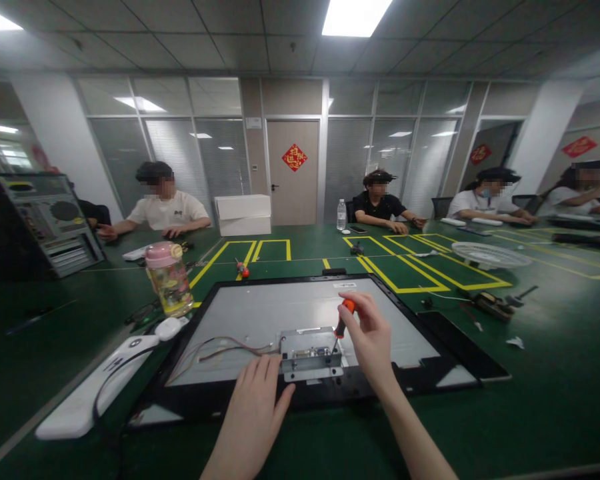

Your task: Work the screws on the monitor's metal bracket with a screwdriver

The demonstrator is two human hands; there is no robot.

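Note:
A monitor lies face down with its back cover off, showing a grey metal panel (260,313) inside a black frame (415,313). A small metal circuit box (311,353) sits near the front edge, with thin wires (220,348) running left from it. My right hand (370,337) is closed on an orange-handled screwdriver (344,317), whose tip stands on the box's right end. My left hand (255,400) lies flat and open on the frame, fingertips touching the box's left side.
A pink-lidded bottle (169,277) and a white monitor stand part (87,393) lie at the left. A PC case (45,223) stands far left. A white fan grille (490,255) and small tools (493,305) are at the right. Several people sit across the green table (555,373).

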